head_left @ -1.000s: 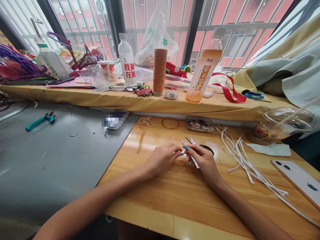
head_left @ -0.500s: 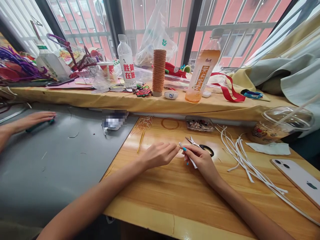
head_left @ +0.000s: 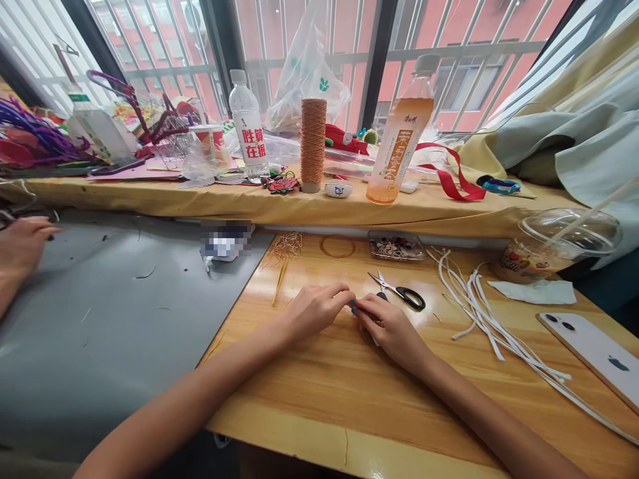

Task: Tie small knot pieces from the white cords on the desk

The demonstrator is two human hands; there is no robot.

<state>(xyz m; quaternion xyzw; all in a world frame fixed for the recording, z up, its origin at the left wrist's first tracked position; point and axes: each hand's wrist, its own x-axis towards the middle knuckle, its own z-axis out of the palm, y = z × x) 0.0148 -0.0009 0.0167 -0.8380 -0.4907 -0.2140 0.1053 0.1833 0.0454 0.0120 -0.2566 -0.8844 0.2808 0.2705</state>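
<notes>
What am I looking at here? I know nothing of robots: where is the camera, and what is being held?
There is no machine here: the grip is simply a person's bare left hand and right hand. The view comes from a camera worn on that person's head, looking forward and down.

The fingertips meet above a glossy light-brown wooden table. A short white strip peeks out below the right hand, which seems to pinch it; what the left fingertips hold is hidden.

Around them lie black-handled metal scissors, a thin gold-coloured tool, long white strips and a pale smartphone. At the far left is another person's hand.
</notes>
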